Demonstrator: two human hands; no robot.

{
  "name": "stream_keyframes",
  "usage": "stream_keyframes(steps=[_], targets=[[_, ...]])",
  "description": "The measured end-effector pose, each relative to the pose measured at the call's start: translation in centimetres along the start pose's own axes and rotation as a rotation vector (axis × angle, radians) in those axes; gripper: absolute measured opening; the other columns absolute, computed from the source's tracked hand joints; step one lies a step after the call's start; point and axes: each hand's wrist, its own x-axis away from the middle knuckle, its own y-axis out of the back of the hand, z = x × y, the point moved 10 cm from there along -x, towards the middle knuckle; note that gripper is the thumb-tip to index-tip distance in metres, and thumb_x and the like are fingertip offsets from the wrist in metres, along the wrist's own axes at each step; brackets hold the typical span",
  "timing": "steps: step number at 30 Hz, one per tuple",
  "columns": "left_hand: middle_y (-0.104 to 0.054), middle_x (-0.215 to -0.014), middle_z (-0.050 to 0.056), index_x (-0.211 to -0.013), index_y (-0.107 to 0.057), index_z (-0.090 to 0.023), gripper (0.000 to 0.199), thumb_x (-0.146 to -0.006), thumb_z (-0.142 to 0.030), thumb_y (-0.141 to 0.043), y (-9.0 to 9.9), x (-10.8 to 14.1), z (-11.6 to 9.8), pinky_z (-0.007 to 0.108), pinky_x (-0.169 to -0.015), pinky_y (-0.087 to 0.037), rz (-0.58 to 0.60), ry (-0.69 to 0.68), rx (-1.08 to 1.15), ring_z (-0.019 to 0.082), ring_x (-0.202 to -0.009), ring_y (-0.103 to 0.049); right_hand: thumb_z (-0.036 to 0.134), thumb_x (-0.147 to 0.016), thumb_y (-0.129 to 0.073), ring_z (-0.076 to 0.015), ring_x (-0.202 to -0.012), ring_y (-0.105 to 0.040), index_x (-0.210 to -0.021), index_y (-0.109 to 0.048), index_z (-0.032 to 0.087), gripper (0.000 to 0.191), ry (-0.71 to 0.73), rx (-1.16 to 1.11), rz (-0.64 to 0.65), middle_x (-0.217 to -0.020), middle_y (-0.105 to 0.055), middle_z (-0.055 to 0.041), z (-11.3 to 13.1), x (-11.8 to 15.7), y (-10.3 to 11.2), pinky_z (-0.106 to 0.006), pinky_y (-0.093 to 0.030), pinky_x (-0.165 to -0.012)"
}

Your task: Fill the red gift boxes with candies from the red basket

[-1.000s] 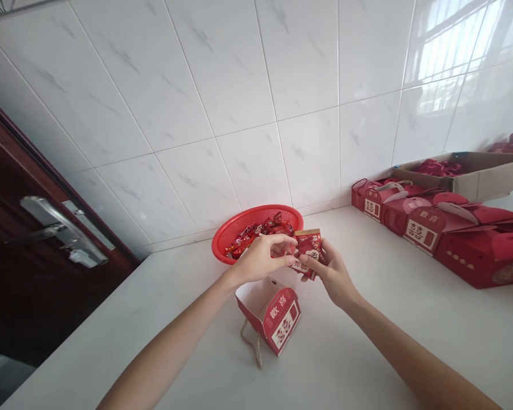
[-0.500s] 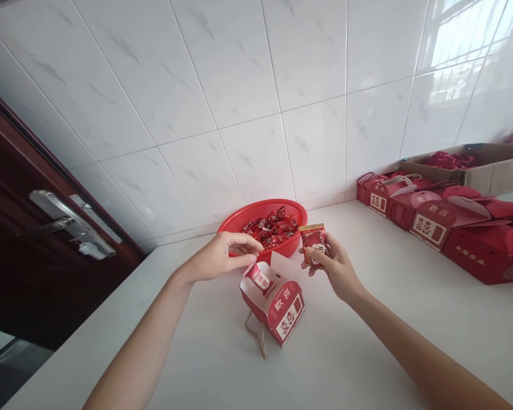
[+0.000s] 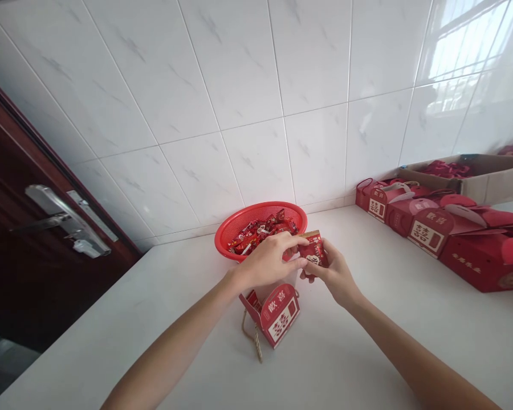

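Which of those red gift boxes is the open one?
The small red box standing alone just below both hands, top flaps up; the boxes along the wall at right all look closed.

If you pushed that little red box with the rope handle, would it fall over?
Probably it would slide or tip easily. The little red box looks like thin folded card, so likely light. It stands open on the smooth white counter, narrow and fairly tall. Both hands, the left hand and right hand, are on a red packet above it, so nothing steadies it.

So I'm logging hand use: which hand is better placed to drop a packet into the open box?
Probably the left hand: it hovers right above the open gift box and pinches the packets gripped by the right hand.
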Motion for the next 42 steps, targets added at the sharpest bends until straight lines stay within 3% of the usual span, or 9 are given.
stream_keyframes(steps=[5, 11, 16, 20, 25, 28, 32, 37, 42], targets=[[-0.07, -0.108, 0.003, -0.113, -0.069, -0.025, 0.031, -0.087, -0.042, -0.065, 0.1, -0.2, -0.1, 0.034, -0.087, -0.052, -0.053, 0.012, 0.059, 0.022, -0.102, -0.064, 0.045, -0.069, -0.081, -0.0144, -0.057, -0.065, -0.096, -0.054, 0.021, 0.045, 0.005, 0.021, -0.011, -0.071, -0.064, 0.0032, -0.1, -0.1, 0.1, -0.025, -0.049, -0.05], [-0.072, -0.087, 0.002, -0.099, -0.072, -0.021, 0.022, -0.082, -0.033, -0.069, 0.8, 0.2, 1.2, 0.031, -0.079, -0.055, -0.12, 0.056, 0.213, 0.019, -0.084, -0.067, 0.045, -0.065, -0.085, -0.0151, -0.057, -0.066, -0.094, -0.054, 0.021, 0.05, -0.017, 0.036, 0.015, -0.073, -0.065, 0.0028, -0.2, 0.1, -0.5, -0.025, -0.049, -0.049], [-0.072, -0.088, 0.005, -0.107, -0.073, -0.017, 0.033, -0.08, -0.036, -0.07, 5.4, 2.1, 2.0, 0.032, -0.076, -0.057, -0.278, 0.062, 0.261, 0.019, -0.081, -0.068, 0.047, -0.068, -0.083, -0.0145, -0.057, -0.066, -0.101, -0.056, 0.02, 0.05, -0.011, 0.039, 0.033, -0.082, -0.069, -0.0012, -0.2, 0.0, -0.6, -0.025, -0.049, -0.049], [-0.075, -0.097, 0.007, -0.104, -0.076, -0.018, 0.033, -0.08, -0.039, -0.07, 7.5, 3.7, 3.1, 0.034, -0.078, -0.058, -0.221, 0.127, 0.204, 0.023, -0.086, -0.07, 0.048, -0.072, -0.079, -0.0157, -0.058, -0.067, -0.101, -0.056, 0.02, 0.048, -0.007, 0.047, 0.014, -0.083, -0.068, -0.0015, -0.3, 0.0, -0.4, -0.026, -0.049, -0.049], [-0.076, -0.104, 0.006, -0.102, -0.077, -0.022, 0.027, -0.084, -0.038, -0.065, 5.9, 4.6, 4.6, 0.032, -0.079, -0.058, -0.064, 0.197, 0.046, 0.022, -0.09, -0.071, 0.047, -0.078, -0.072, -0.017, -0.059, -0.068, -0.094, -0.053, 0.02, 0.037, -0.017, 0.043, 0.024, -0.077, -0.066, -0.0003, -0.3, 0.2, -0.6, -0.025, -0.047, -0.049], [-0.075, -0.103, 0.006, -0.102, -0.077, -0.023, 0.026, -0.085, -0.037, -0.063, 5.0, 4.3, 4.7, 0.03, -0.077, -0.058, -0.077, 0.171, 0.041, 0.021, -0.088, -0.07, 0.039, -0.082, -0.063, -0.017, -0.06, -0.069, -0.095, -0.053, 0.02, 0.025, -0.017, -0.018, 0.033, -0.082, -0.068, -0.0019, -0.3, 0.2, -0.6, -0.026, -0.049, -0.051], [-0.074, -0.103, 0.006, -0.105, -0.075, -0.023, 0.025, -0.087, -0.036, -0.061, 3.4, 3.0, 3.1, 0.032, -0.082, -0.058, -0.075, 0.078, 0.071, 0.021, -0.091, -0.069, 0.026, -0.08, -0.057, -0.0161, -0.067, -0.068, -0.1, -0.055, 0.021, 0.02, -0.005, -0.105, 0.073, -0.084, -0.068, -0.0007, -0.3, 0.2, -0.9, -0.028, -0.053, -0.056], [-0.067, -0.124, 0.007, -0.131, -0.061, -0.024, 0.044, -0.088, -0.034, -0.062, 2.2, 1.2, 1.0, 0.034, -0.089, -0.057, -0.163, -0.004, 0.09, 0.02, -0.097, -0.069, 0.027, -0.084, -0.061, -0.0144, -0.066, -0.065, -0.106, -0.058, 0.022, 0.024, 0.053, -0.088, 0.145, -0.079, -0.067, 0.0011, 0.7, 0.4, -1.7, -0.03, -0.057, -0.06], [-0.07, -0.125, 0.006, -0.128, -0.063, -0.023, 0.042, -0.088, -0.037, -0.064, 1.1, 0.1, 1.1, 0.034, -0.093, -0.057, -0.163, 0.006, 0.264, 0.024, -0.109, -0.068, 0.035, -0.083, -0.069, -0.0144, -0.064, -0.066, -0.11, -0.056, 0.021, 0.033, 0.024, -0.074, 0.182, -0.074, -0.065, 0.0022, 0.6, 0.4, -2.1, -0.028, -0.054, -0.057]])
